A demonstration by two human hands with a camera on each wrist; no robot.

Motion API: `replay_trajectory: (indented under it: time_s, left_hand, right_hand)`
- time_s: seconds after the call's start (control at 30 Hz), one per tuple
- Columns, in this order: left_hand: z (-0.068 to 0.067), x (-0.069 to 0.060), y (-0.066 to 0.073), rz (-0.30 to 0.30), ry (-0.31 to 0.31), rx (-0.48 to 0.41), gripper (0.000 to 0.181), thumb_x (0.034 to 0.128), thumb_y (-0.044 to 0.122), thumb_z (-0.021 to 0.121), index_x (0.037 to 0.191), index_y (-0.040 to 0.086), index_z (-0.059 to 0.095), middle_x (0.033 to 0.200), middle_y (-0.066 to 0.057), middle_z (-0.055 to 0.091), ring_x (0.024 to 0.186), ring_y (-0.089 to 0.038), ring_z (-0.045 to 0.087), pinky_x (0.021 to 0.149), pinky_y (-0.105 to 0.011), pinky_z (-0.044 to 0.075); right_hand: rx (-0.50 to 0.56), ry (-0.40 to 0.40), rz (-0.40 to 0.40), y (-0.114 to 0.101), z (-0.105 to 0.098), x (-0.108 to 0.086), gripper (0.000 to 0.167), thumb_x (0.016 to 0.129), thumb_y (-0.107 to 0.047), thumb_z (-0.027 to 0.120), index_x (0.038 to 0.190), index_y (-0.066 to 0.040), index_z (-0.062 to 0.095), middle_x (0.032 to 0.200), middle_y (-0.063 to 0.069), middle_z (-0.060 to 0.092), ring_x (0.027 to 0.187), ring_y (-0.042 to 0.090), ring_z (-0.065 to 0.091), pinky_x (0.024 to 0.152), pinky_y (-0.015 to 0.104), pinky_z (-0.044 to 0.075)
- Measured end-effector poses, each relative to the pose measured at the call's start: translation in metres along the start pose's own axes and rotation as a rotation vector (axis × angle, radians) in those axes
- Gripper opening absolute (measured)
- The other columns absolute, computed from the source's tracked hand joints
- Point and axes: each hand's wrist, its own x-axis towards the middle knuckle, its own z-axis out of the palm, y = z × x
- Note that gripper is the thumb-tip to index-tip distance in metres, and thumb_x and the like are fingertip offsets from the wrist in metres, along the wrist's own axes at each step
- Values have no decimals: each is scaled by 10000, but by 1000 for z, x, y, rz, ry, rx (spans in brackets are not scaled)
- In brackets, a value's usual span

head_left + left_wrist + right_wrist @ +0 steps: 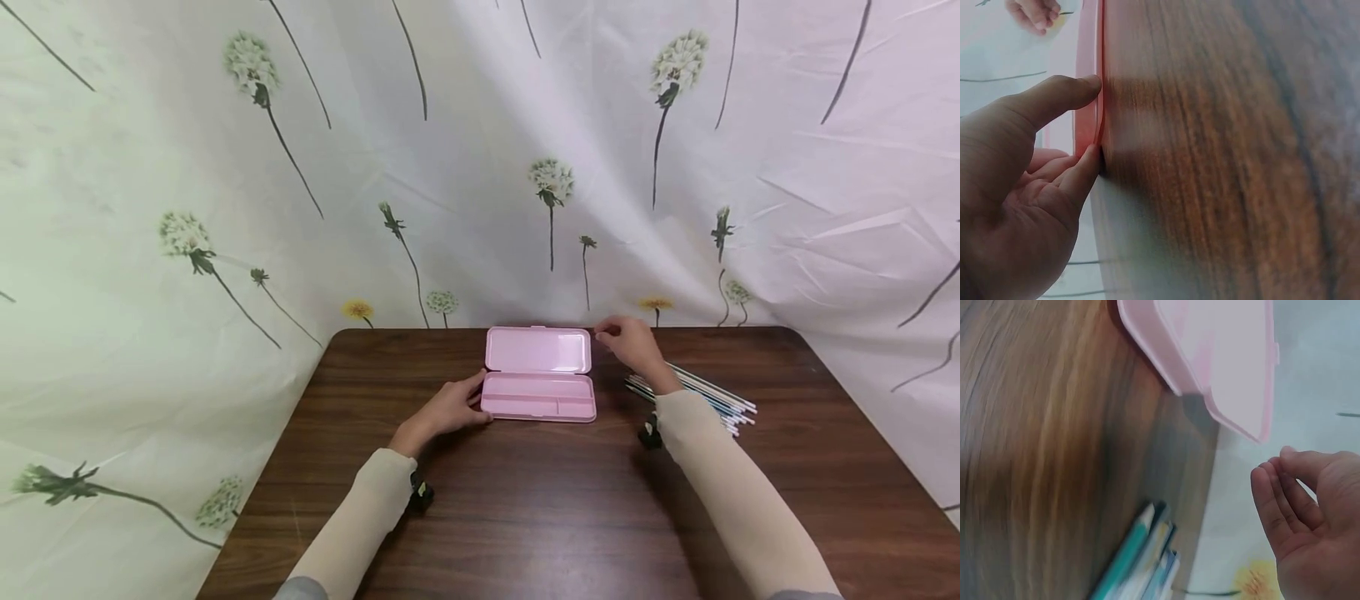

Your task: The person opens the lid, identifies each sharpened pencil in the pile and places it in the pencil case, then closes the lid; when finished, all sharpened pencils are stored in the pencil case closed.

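A pink pencil case (536,406) lies on the table with its lid (532,350) raised at the back; its divided tray holds nothing. The left hand (448,407) is at the case's left end, and in the left wrist view the thumb and fingers of that hand (1041,156) grip the edge of the case (1090,119). By the lid's right end, the right hand (633,346) is held up. In the right wrist view this hand (1316,512) has its fingers bent near the thumb, holding nothing, just off the lid's corner (1250,419).
Several pencils (723,400) lie in a loose bundle on the table (555,517), under and right of the right forearm. A white cloth (480,167) printed with flowers hangs behind the table and at its sides.
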Motion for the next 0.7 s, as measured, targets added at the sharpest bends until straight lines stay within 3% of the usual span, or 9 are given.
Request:
replay_trajectory:
  time_s: [0.2,0.37,0.7]
  left_hand:
    - [0,0,1,8,1,-11,913,931,147,835,1650,-38,303,1693,-234,341,1435,-307,567,1165,-425,497]
    - [-1,-1,2,2,1,-25,909,933,145,833,1651,-33,306,1697,-227,340,1439,-308,564,1171,-430,491]
    - [0,-1,0,-2,1,-6,912,938,168,832,1659,-13,302,1697,-216,345,1457,-292,549,1187,-426,481]
  right_hand:
    - [-88,9,-74,6,-29,-9,161,1016,-100,703,1092,12,792,1033,188,790,839,274,646,755,386,501]
    - [-119,1,-90,16,-54,-20,159,1026,-107,696,1092,-4,798,1032,185,792,909,316,694,795,447,533]
    - [-190,-9,-65,45,-108,-48,130,1029,-149,714,1065,-64,806,1035,158,802,912,286,719,772,410,532]
